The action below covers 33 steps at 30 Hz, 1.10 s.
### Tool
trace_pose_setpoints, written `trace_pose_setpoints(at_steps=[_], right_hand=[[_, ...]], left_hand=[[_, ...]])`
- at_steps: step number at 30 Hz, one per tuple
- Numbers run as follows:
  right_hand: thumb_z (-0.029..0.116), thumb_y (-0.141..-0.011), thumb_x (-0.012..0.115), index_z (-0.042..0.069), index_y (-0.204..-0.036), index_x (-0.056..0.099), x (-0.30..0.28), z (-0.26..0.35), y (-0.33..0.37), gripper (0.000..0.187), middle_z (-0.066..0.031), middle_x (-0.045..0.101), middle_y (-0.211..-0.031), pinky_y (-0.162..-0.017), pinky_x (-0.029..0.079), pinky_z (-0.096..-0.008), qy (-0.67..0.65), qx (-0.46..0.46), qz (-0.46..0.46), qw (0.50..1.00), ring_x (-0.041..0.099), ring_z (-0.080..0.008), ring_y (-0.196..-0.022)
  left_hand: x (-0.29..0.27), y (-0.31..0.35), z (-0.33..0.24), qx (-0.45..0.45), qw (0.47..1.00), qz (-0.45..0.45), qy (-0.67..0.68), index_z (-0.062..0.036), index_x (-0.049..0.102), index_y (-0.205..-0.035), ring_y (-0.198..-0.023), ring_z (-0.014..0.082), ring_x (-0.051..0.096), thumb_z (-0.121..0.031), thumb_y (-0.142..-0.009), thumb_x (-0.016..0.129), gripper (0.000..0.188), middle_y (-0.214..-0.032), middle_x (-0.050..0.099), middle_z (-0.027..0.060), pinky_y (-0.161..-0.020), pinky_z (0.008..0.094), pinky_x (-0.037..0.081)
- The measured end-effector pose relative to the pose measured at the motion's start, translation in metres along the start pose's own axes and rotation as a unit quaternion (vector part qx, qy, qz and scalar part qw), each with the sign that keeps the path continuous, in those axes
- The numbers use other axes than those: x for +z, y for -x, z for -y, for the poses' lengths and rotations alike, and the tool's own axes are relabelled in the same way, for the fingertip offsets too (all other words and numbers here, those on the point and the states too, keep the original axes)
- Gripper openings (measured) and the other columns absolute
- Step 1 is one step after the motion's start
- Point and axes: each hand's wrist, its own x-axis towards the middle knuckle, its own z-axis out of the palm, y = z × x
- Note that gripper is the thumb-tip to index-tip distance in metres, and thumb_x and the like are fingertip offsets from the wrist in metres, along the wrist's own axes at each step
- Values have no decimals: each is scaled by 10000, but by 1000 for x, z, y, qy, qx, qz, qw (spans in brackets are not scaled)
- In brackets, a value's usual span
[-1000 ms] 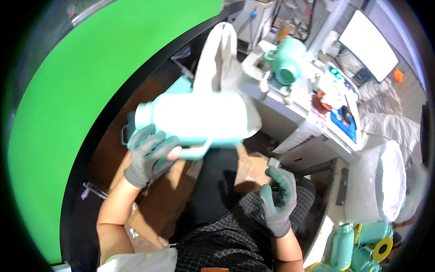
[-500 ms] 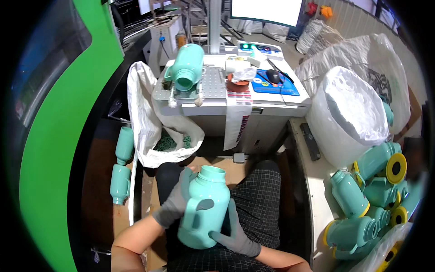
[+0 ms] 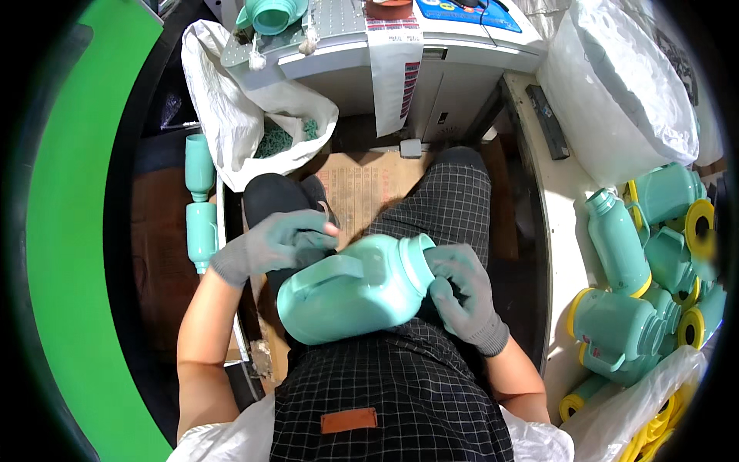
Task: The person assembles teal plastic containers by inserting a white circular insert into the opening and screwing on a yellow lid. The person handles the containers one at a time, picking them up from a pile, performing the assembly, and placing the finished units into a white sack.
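Jug (image 3: 366, 296) aims to 2 o'clock; my right hand (image 3: 466, 296) curled by its mouth (image 3: 418, 262), grip unclear; left hand (image 3: 285, 240) loosely open, should steady it.

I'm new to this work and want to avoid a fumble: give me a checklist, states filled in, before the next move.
1. Full glove cover: not ok; both hands are gloved, but a fingertip of the left hand shows bare.
2. Right hand at the neck of the green jug: ok.
3. Firmness of that hold: cannot tell.
4. Jug upright: not ok; it is on its side over the lap, mouth toward the right hand.
5. Inside of the jug: cannot tell; the opening faces away from view.
6. White sack open: ok; green scraps show inside.
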Motion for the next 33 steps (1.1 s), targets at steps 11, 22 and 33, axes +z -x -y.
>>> trace_pose_setpoints(at_steps=[11,22,33], right_hand=[[155,-754,695,46,-836,648,-26,32,8,145,-128,614,-876,-691,553,-448,26,22,301,953,657,-342,-780],[237,-888,688,101,-937,734,-22,35,4,152,-62,685,-850,-599,550,-368,238,-134,359,893,682,-207,-727],[2,-859,712,-1,-1210,698,73,15,-136,351,-223,703,-1203,-953,554,-417,59,-195,-147,968,712,-355,-1024]], left_hand=[[160,-22,-8,251,669,-161,-681,14,600,-1359,-1183,320,668,-319,-989,581,498,-1065,708,214,-1108,641,433],[162,-30,-3,254,740,-25,-623,13,570,-1394,-1119,290,688,-349,-828,796,708,-1093,708,141,-1034,467,522],[99,42,-1,319,820,-57,-473,-139,570,-1403,-1213,332,633,-446,-722,890,813,-1300,650,134,-1046,509,511]])
